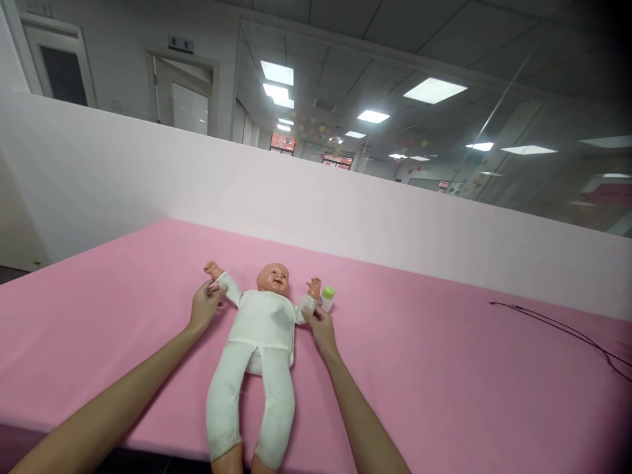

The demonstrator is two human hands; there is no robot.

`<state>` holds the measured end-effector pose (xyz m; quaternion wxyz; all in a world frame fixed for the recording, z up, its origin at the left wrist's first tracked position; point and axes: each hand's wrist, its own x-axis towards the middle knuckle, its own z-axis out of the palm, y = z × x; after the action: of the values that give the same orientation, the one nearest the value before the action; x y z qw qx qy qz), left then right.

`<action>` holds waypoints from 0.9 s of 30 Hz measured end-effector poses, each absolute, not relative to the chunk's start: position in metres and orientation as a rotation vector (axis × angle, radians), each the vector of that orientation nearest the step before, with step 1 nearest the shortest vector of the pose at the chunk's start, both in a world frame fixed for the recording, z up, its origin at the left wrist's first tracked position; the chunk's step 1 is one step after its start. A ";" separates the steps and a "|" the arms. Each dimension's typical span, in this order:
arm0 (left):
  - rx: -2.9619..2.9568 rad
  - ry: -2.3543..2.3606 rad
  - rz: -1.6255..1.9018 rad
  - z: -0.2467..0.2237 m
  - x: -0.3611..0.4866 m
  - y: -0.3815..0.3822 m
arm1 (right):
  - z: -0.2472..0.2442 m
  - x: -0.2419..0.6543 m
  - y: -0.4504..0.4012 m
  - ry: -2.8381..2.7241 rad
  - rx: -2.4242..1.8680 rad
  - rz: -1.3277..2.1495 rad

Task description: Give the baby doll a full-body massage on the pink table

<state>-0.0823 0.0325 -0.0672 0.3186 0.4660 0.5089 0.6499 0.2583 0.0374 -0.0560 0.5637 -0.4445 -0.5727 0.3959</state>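
A baby doll [264, 319] in a white top and trousers lies face up, its head toward the wall and its feet past the table's near edge. Both its arms are spread outward and raised. My left hand [206, 304] is closed around the doll's forearm on the left, near the wrist. On the other side my right hand [320, 329] grips the doll's other sleeve, fingers curled under the forearm. Just beyond that arm stands a small clear bottle [327, 299] with a green cap, partly behind the doll's sleeve.
The table [419, 375] wears a pink cover. A low white wall [296, 191] runs along its far side, with glass above. Thin black cables [557, 322] lie at the right. Behind the wall are a door [182, 99] and lit ceiling panels.
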 end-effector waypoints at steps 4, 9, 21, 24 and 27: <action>1.238 1.314 1.686 -0.068 -0.086 0.035 | -0.053 0.260 0.035 -1.439 -1.046 0.919; 1.761 1.233 1.554 -0.062 -0.077 0.024 | -0.052 0.257 0.032 -1.628 -0.919 0.991; 1.872 1.262 1.530 -0.062 -0.072 0.019 | -0.057 0.254 0.034 -1.492 -0.956 1.036; 1.519 1.280 1.653 -0.063 -0.076 0.026 | -0.058 0.256 0.036 -1.396 -1.015 1.014; 1.247 1.327 1.678 -0.067 -0.082 0.033 | -0.059 0.258 0.038 -1.346 -1.047 0.969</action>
<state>-0.0818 0.0327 -0.0670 0.3268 0.4758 0.5064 0.6406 0.2576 0.0379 -0.0590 0.5565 -0.4436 -0.5701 0.4105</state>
